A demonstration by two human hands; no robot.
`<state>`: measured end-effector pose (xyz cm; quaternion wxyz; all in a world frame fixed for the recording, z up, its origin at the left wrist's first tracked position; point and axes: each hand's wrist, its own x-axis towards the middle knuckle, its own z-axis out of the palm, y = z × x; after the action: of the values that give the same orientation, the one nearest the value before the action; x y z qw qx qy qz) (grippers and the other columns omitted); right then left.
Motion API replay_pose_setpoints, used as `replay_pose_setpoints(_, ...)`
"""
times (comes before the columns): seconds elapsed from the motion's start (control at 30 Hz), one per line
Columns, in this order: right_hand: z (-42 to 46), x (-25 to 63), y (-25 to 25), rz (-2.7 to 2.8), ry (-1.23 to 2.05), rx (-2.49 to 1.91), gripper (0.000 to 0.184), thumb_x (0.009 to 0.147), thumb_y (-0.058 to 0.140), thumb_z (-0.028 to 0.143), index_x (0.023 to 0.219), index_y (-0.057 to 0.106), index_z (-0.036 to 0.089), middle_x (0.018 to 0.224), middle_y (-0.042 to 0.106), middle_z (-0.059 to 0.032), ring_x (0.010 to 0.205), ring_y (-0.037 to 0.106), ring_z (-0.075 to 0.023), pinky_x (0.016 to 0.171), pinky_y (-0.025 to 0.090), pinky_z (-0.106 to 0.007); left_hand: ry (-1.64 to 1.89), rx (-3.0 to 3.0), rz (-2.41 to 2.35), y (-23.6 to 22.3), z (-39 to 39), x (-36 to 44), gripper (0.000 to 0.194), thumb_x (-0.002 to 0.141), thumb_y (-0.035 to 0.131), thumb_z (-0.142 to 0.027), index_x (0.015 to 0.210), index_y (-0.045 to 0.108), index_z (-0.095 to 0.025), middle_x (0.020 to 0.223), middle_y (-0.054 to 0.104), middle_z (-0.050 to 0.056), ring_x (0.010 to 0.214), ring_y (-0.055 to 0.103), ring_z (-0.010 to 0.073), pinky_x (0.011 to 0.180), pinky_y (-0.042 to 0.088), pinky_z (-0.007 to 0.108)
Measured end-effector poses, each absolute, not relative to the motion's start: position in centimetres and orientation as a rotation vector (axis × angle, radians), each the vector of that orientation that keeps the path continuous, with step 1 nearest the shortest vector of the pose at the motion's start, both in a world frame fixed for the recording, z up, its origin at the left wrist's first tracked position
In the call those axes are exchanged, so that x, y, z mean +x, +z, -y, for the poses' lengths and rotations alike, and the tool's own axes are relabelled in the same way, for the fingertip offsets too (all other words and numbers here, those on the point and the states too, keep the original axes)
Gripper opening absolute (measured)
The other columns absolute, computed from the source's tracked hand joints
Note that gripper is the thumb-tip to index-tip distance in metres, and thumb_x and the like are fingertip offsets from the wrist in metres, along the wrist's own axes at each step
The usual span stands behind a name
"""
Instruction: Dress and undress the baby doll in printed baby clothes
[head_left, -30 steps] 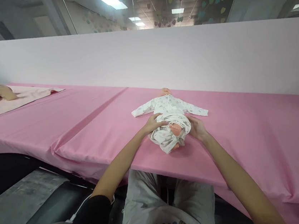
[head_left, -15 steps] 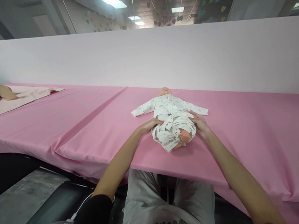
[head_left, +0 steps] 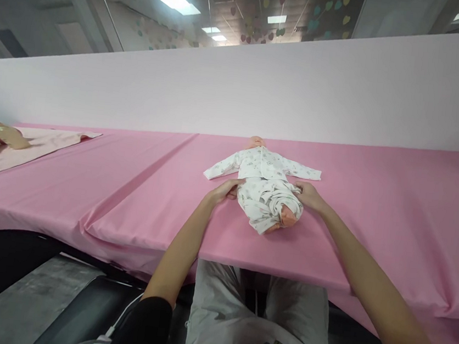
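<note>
A baby doll (head_left: 255, 141) lies on its back on the pink table cover (head_left: 137, 183), head pointing away from me. It wears a white patterned sleepsuit (head_left: 264, 184), bunched around the legs, with one bare foot (head_left: 288, 216) poking out. My left hand (head_left: 224, 188) pinches the sleepsuit fabric at the doll's left hip. On the other side, my right hand (head_left: 307, 194) grips the fabric too. Both sleeves lie spread out flat.
A second doll (head_left: 3, 136) lies on a pale pink cloth (head_left: 29, 146) at the far left. A white partition wall (head_left: 263, 93) runs behind the table. The table's front edge is close to my body.
Both hands have slid up along the doll's body, pulling the bunched sleepsuit up from the legs toward the waist. The exposed foot shifted to the right.
</note>
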<state>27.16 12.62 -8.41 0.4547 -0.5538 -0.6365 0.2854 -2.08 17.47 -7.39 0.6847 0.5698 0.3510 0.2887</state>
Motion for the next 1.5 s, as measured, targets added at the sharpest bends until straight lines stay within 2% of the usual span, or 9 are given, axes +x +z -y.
replay_pose_setpoints(0.1,-12.8,27.1,-8.5,1.515,0.526,-1.443,0.008,0.059,0.063,0.022,0.055,0.057,0.018,0.054,0.054,0.0029,0.056,0.046,-0.0132,0.06,0.038,-0.028,0.808,1.302,-0.71,-7.3,-17.1,-1.5,0.026,0.065,0.073,-0.031,0.076,0.055,-0.017,0.054,0.043,-0.007,0.045,0.035,0.004,0.047,0.031,0.02)
replay_pose_setpoints(0.2,-12.8,26.8,-8.0,1.318,0.689,-1.356,0.009,0.056,0.063,0.021,0.059,0.056,0.018,0.058,0.055,0.0027,0.059,0.049,-0.0132,0.061,0.039,-0.027,0.924,1.337,-0.66,-7.1,-16.6,-1.2,0.038,0.061,0.074,-0.024,0.095,0.059,-0.017,0.079,0.062,0.001,0.07,0.056,0.0104,0.068,0.044,0.024)
replay_pose_setpoints(0.4,-12.4,26.8,-7.1,1.115,1.127,-1.063,0.017,0.052,0.061,0.016,0.069,0.064,0.017,0.069,0.064,-0.0008,0.07,0.056,-0.0162,0.064,0.043,-0.026,0.779,1.379,-0.591,-7.2,-16.9,-1.7,0.027,0.061,0.063,-0.015,0.089,0.065,-0.015,0.077,0.063,0.002,0.07,0.057,0.0116,0.067,0.044,0.024)
replay_pose_setpoints(0.63,-12.0,27.7,-6.7,1.261,1.31,-1.008,0.028,0.06,0.064,0.025,0.087,0.067,0.017,0.091,0.068,-0.0063,0.083,0.061,-0.0213,0.075,0.046,-0.032,0.493,1.73,-0.651,-7.3,-17.2,-2.4,0.033,0.056,0.061,-0.012,0.088,0.065,-0.013,0.08,0.065,0.004,0.075,0.058,0.014,0.067,0.043,0.023)
replay_pose_setpoints(0.87,-12.6,27.6,-8.7,1.732,0.478,-1.471,0.02,0.07,0.059,0.037,0.074,0.055,0.018,0.075,0.063,-0.0026,0.067,0.052,-0.0164,0.062,0.037,-0.027,0.683,2.098,-1.017,-8.7,-17.9,-2.3,0.012,0.064,0.06,-0.025,0.072,0.058,-0.016,0.06,0.052,-0.004,0.054,0.045,0.0094,0.052,0.033,0.022)
replay_pose_setpoints(1.0,-12.5,27.1,-9.1,1.759,0.112,-1.548,0.018,0.081,0.047,0.036,0.083,0.053,0.019,0.065,0.056,-0.0015,0.059,0.047,-0.0167,0.056,0.029,-0.026,0.884,2.328,-1.175,-8.7,-17.8,-1.8,0.001,0.066,0.054,-0.018,0.066,0.054,-0.017,0.063,0.055,-0.002,0.055,0.044,0.0113,0.054,0.033,0.025)
replay_pose_setpoints(1.2,-12.0,26.7,-8.5,1.634,-0.156,-1.723,0.03,0.084,0.036,0.027,0.104,0.056,0.018,0.055,0.048,0.0,0.053,0.044,-0.0189,0.055,0.024,-0.026,1.279,2.413,-1.442,-8.6,-17.6,-1.2,0.011,0.07,0.049,-0.012,0.075,0.056,-0.019,0.08,0.058,0.005,0.07,0.051,0.0168,0.057,0.034,0.027)
replay_pose_setpoints(1.33,-12.2,26.7,-8.6,1.71,0.084,-1.645,0.027,0.082,0.039,0.027,0.099,0.059,0.019,0.061,0.054,-0.0013,0.057,0.047,-0.0183,0.058,0.029,-0.027,1.428,2.177,-1.353,-8.8,-18.0,-1.2,0.011,0.069,0.054,-0.015,0.079,0.058,-0.019,0.083,0.058,0.004,0.066,0.05,0.0141,0.06,0.039,0.027)
replay_pose_setpoints(1.5,-13.1,27.1,-8.6,1.432,0.826,-1.356,0.016,0.06,0.052,0.02,0.076,0.054,0.019,0.071,0.057,-0.0006,0.064,0.052,-0.0154,0.062,0.04,-0.027,1.457,1.567,-1.076,-8.3,-18.5,-1.4,0.029,0.059,0.049,-0.01,0.085,0.059,-0.018,0.092,0.059,0.004,0.062,0.05,0.011,0.054,0.042,0.025)
